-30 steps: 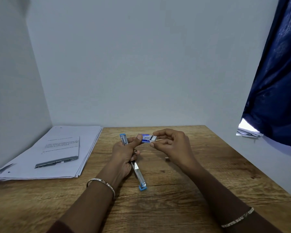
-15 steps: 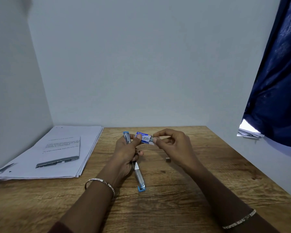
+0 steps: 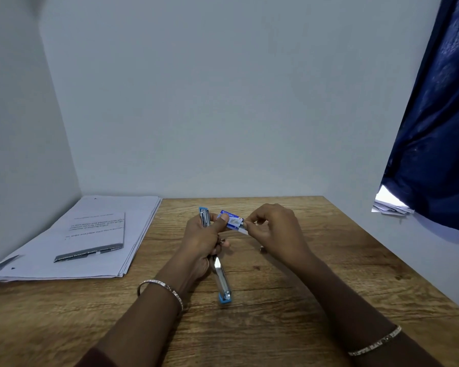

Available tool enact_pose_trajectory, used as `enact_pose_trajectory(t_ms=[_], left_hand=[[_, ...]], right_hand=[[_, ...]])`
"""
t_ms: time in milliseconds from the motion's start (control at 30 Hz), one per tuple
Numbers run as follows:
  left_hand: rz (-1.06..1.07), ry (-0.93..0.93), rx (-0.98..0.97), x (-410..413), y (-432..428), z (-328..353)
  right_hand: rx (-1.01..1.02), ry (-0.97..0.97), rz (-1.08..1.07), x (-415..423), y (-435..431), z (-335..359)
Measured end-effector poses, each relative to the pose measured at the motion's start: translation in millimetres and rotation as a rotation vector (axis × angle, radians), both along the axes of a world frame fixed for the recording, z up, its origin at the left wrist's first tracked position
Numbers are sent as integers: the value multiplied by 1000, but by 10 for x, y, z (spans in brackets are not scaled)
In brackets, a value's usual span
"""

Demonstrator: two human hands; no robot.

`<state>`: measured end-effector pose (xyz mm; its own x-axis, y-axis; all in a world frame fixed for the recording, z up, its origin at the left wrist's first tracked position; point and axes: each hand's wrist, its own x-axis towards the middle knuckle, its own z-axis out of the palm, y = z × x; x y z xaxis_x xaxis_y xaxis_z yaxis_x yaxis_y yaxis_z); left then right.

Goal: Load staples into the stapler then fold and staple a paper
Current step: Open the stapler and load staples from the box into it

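Head: curtain [image 3: 435,154] right, paper stack [image 3: 37,250] left

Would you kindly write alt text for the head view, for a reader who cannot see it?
A person's left hand grips an open blue stapler and pinches a small staple box, whose white end the right hand pinches, above a wooden table. A paper stack lies at the left; a dark blue curtain hangs at the right.

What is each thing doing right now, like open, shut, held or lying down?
stapler, swung open, gripped by left hand
staple box, tray partly out, pinched by left thumb and right hand
folded paper, lying on paper stack
paper stack, flat on table
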<state>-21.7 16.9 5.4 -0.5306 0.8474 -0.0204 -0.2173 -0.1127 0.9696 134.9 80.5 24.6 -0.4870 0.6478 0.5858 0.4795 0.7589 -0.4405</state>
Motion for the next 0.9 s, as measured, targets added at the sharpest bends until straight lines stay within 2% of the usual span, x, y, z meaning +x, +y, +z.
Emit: enact_pose_trajectory(t_ms=[200, 367, 600, 700, 800, 900], left_hand=[[29, 5, -19, -23, 28, -42], [8, -19, -48, -42, 31, -50], [5, -192, -23, -71, 15, -19], [7, -215, -3, -90, 4, -13], [6, -226, 4, -82, 6, -8], [2, -247, 12, -82, -2, -3]], right_hand=[[61, -103, 14, -17, 5, -16], [49, -64, 23, 1, 17, -1], [-252, 348, -6, 8, -15, 49], [-458, 532, 32, 50, 0, 79], [-594, 606, 75, 61, -12, 79], [-705, 545, 113, 50, -16, 59]])
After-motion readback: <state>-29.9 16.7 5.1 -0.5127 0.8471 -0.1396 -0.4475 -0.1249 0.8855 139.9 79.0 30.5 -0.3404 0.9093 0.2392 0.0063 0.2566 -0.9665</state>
